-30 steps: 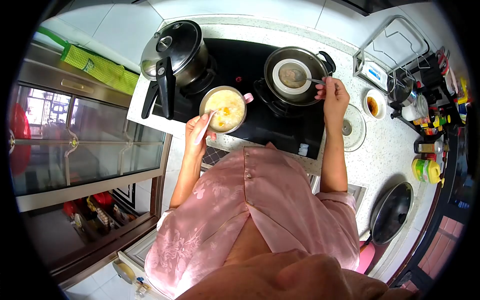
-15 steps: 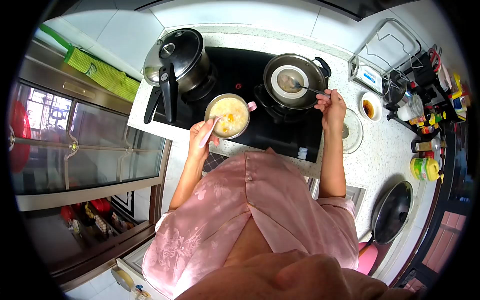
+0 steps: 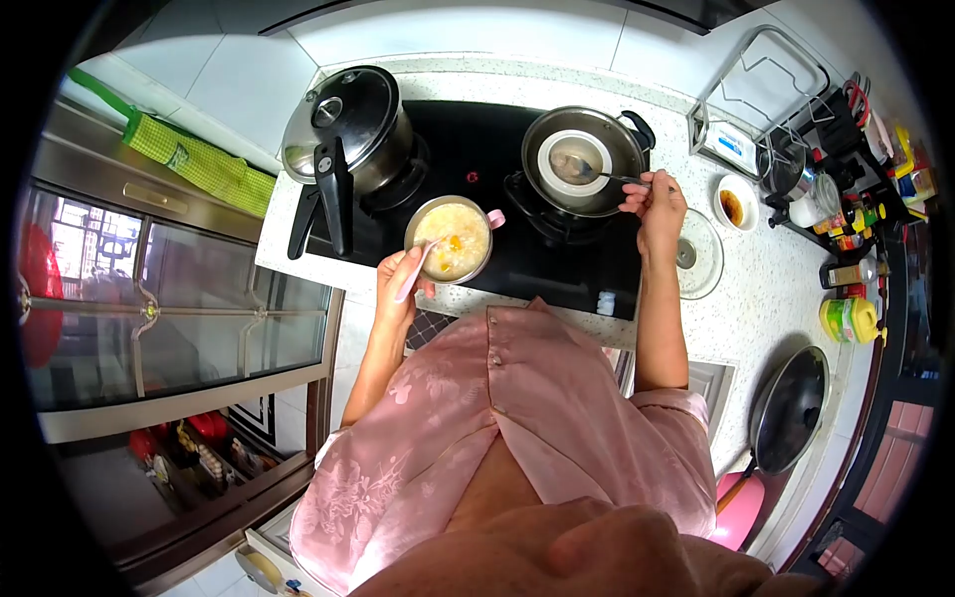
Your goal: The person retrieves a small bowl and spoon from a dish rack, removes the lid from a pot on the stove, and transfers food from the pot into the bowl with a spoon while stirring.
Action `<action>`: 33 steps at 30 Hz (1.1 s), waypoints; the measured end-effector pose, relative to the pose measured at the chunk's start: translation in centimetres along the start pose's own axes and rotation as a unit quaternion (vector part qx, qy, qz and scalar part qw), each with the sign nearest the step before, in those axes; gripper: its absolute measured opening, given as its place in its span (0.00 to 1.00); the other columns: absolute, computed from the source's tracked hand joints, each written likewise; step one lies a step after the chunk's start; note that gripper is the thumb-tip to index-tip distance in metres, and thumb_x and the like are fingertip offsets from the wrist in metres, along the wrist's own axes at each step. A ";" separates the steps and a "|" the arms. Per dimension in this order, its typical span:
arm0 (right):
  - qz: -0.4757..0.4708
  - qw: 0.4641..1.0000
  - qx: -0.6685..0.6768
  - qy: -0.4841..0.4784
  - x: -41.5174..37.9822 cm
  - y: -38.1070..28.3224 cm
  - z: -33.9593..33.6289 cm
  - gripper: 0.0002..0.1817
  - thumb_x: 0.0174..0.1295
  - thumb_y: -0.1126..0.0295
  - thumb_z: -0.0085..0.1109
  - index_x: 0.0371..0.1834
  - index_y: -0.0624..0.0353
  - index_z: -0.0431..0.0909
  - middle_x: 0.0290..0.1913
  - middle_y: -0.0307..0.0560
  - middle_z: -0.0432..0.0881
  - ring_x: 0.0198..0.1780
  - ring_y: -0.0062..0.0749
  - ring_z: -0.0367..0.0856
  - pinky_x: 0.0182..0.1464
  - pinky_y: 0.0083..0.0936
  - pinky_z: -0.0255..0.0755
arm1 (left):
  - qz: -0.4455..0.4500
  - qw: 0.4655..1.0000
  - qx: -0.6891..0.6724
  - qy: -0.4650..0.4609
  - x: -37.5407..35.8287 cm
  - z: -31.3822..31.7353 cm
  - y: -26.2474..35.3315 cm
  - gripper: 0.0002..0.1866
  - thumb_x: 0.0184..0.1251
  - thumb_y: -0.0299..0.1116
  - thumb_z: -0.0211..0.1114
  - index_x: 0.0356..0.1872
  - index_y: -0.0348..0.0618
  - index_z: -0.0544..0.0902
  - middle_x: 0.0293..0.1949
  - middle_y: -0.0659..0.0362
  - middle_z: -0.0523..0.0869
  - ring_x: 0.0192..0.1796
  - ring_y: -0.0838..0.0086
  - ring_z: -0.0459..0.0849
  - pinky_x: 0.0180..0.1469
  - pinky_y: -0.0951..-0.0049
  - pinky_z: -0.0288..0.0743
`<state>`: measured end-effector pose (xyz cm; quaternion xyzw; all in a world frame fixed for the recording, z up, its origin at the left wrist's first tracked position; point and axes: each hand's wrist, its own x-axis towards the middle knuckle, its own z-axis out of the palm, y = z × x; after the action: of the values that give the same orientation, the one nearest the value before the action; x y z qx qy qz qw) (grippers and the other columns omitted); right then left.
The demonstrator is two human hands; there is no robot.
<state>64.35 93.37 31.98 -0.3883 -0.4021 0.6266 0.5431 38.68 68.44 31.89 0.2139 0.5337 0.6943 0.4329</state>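
Observation:
My left hand [image 3: 400, 284] is closed at the near-left rim of a cup of porridge [image 3: 453, 239] with yellow pieces in it, and a pink spoon [image 3: 414, 274] lies against its fingers. The cup's pink handle points away to the right. My right hand [image 3: 657, 207] pinches the handle of a dark metal spoon [image 3: 618, 179]. That spoon's tip rests in a white bowl [image 3: 574, 141] holding pale food and liquid. Around the bowl is a dark two-handled pot [image 3: 625, 149] on the right burner.
A pressure cooker [image 3: 368, 129] stands on the left burner of the black stove [image 3: 476, 129]. To the right are a glass lid [image 3: 704, 267], a small sauce bowl [image 3: 746, 191], a wire rack [image 3: 698, 119], bottles, a yellow jug [image 3: 848, 320] and a wok [image 3: 791, 413].
The view has shifted slightly. Both hands keep nearly the same places, and the spoon in my right hand still reaches into the white bowl.

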 end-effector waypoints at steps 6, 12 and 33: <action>0.032 0.995 0.089 0.015 0.3 0.0 -1.6 0.15 0.69 0.61 0.45 0.38 0.66 0.70 0.26 0.57 0.81 0.20 0.28 0.77 0.23 0.24 0.78 | -0.006 1.000 -0.006 0.006 0.1 -0.4 -0.2 0.17 0.65 0.40 0.58 0.23 0.37 0.80 0.17 0.58 0.81 0.13 0.79 0.75 0.16 0.83 0.68; -0.017 0.999 0.013 0.040 -0.6 -0.2 0.0 0.14 0.69 0.63 0.45 0.37 0.65 0.72 0.26 0.53 0.81 0.21 0.24 0.76 0.24 0.19 0.75 | -0.011 1.000 -0.002 -0.011 0.5 -0.4 -0.2 0.17 0.65 0.40 0.58 0.23 0.37 0.80 0.17 0.58 0.80 0.12 0.79 0.74 0.16 0.84 0.67; -0.395 0.808 -0.426 -0.094 -4.1 -1.9 2.8 0.06 0.56 0.78 0.57 0.36 0.63 0.80 0.31 0.51 0.81 0.34 0.39 0.79 0.37 0.26 0.72 | -0.013 0.999 0.033 -0.027 2.0 1.0 0.7 0.19 0.65 0.41 0.58 0.17 0.42 0.77 0.12 0.61 0.77 0.11 0.82 0.72 0.15 0.84 0.64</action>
<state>62.95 89.24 35.00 -0.3281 -0.7964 0.1571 0.4831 38.13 70.61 32.61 0.2398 0.5474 0.6646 0.4485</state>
